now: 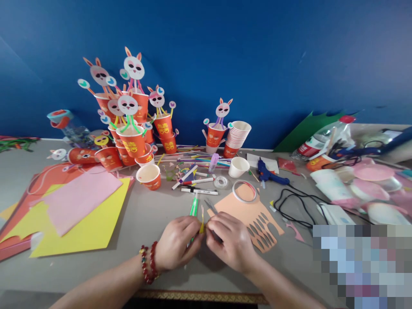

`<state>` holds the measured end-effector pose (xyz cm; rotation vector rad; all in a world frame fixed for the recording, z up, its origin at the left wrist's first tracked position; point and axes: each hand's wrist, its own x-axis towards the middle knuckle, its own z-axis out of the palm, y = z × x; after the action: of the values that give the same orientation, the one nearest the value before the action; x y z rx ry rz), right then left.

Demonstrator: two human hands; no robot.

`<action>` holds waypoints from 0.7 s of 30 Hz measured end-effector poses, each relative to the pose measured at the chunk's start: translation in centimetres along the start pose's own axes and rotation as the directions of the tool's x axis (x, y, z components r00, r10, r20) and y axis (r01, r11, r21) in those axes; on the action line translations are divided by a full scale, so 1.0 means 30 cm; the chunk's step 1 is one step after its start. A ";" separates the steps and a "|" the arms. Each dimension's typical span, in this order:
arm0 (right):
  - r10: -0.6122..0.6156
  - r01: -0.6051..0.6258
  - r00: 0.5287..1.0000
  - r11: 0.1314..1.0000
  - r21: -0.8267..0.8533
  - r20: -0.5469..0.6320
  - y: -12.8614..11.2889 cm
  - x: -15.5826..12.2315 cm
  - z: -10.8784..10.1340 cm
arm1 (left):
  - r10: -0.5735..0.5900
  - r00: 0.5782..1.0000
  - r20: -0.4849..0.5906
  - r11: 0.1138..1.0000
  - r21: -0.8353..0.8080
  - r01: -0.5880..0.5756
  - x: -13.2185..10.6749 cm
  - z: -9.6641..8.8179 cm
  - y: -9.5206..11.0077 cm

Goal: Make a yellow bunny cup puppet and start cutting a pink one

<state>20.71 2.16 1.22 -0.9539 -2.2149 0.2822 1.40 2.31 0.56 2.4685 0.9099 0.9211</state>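
My left hand [178, 242], with a red bead bracelet at the wrist, is closed around a green straw [193, 207] and pinches a small yellow and orange paper piece [202, 222]. My right hand [230, 241] is closed on grey scissors [210, 206] whose blades point up and away beside that piece. Both hands meet over the grey table [151, 219] near its front edge. An orange paper sheet with leaf-shaped cut-outs [257, 219] lies just right of my right hand.
Orange paper cups with rabbit faces [131, 116] stand at the back left. Yellow, pink and orange sheets [77, 206] lie at left. Markers, a tape roll [245, 191], a white cup [238, 167], a blue glue gun [267, 174] with black cord, and pink paper plates [370, 180] fill the back and right.
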 end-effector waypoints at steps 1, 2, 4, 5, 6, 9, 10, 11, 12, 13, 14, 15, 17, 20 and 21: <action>0.005 -0.005 1.000 1.000 0.003 0.001 -0.001 0.001 -0.001 | 0.014 1.000 -0.007 1.000 0.011 -0.014 0.000 0.000 0.000; 0.009 -0.009 1.000 1.000 0.010 0.003 -0.002 0.002 -0.003 | 0.027 1.000 -0.013 0.999 0.022 -0.027 0.000 -0.001 0.001; 0.011 -0.011 1.000 0.999 0.031 0.011 -0.005 0.003 -0.006 | 0.048 0.999 -0.017 0.998 0.041 -0.047 0.001 -0.002 0.002; 0.008 -0.009 1.000 0.999 0.041 0.013 -0.006 0.004 -0.008 | 0.055 0.998 -0.019 0.997 0.049 -0.054 0.001 -0.002 0.002; 0.005 -0.006 1.000 0.999 0.048 0.013 -0.006 0.004 -0.009 | 0.062 0.998 -0.022 0.997 0.056 -0.061 0.002 -0.002 0.003; 0.002 -0.002 1.000 0.999 0.044 0.002 -0.004 0.004 -0.007 | 0.074 0.997 -0.022 0.995 0.067 -0.073 0.003 -0.003 0.004; 0.004 -0.004 1.000 0.999 0.041 -0.001 -0.003 0.004 -0.004 | 0.076 0.997 -0.020 0.995 0.066 -0.075 0.003 -0.002 0.005; 0.010 -0.010 1.000 0.999 0.042 0.000 -0.002 0.003 -0.001 | 0.076 0.997 -0.019 0.995 0.063 -0.075 0.004 -0.002 0.006; 0.020 -0.020 1.000 0.999 0.046 -0.001 -0.002 0.002 0.002 | 0.074 0.997 -0.019 0.996 0.057 -0.073 0.004 -0.002 0.007; 0.035 -0.034 0.999 0.998 0.054 -0.006 -0.002 0.001 0.004 | 0.070 0.997 -0.020 0.996 0.049 -0.069 0.004 -0.002 0.007; 0.050 -0.049 0.999 0.996 0.070 -0.013 -0.004 0.000 0.006 | 0.061 0.998 -0.022 0.998 0.036 -0.060 0.003 -0.002 0.005; 0.065 -0.063 0.998 0.994 0.091 -0.022 -0.005 0.000 0.006 | 0.047 0.999 -0.027 0.999 0.015 -0.047 0.001 -0.002 0.003; 0.088 -0.081 0.995 0.987 0.138 -0.046 -0.006 0.000 0.000 | -0.018 0.998 -0.053 0.999 -0.050 0.016 -0.006 -0.003 -0.010; 0.149 -0.132 0.984 0.977 0.165 -0.093 0.014 0.003 -0.024 | -0.266 0.953 -0.143 0.947 -0.226 0.230 -0.017 -0.006 -0.046; 0.184 -0.166 0.976 0.975 0.150 -0.114 0.030 0.003 -0.034 | -0.369 0.914 -0.167 0.901 -0.307 0.307 -0.019 -0.007 -0.060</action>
<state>21.84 2.79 1.62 -1.0613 -1.9708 0.4400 0.13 3.27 -0.46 1.9194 1.1547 1.1235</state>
